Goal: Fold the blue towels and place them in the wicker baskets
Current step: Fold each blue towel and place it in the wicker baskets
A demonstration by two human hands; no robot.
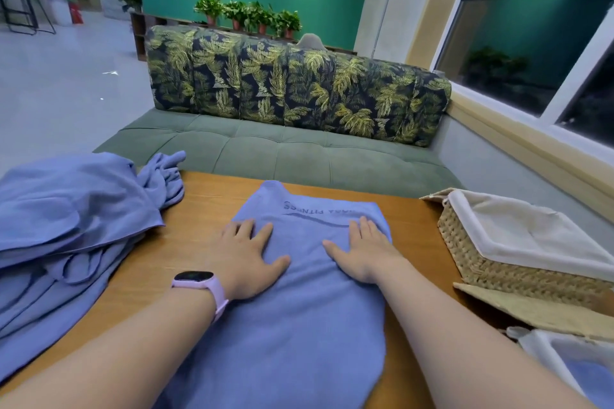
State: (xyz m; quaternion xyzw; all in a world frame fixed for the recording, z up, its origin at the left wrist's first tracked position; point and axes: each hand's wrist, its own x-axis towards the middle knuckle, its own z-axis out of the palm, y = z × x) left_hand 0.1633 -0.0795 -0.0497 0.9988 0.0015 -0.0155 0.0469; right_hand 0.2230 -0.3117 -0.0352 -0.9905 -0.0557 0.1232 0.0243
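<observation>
A blue towel with dark printed lettering lies spread on the wooden table, running from the front edge towards the sofa. My left hand rests flat on its left part with fingers straight. My right hand presses flat on its right part, fingers spread. A heap of crumpled blue towels covers the table's left side. A wicker basket with a white cloth liner stands at the right, with nothing visible inside. A second lined basket at the lower right shows blue cloth in it.
A green sofa seat with a leaf-print back cushion runs behind the table. A window and its sill line the right wall. Potted plants stand on a shelf behind the sofa. Open floor lies to the left.
</observation>
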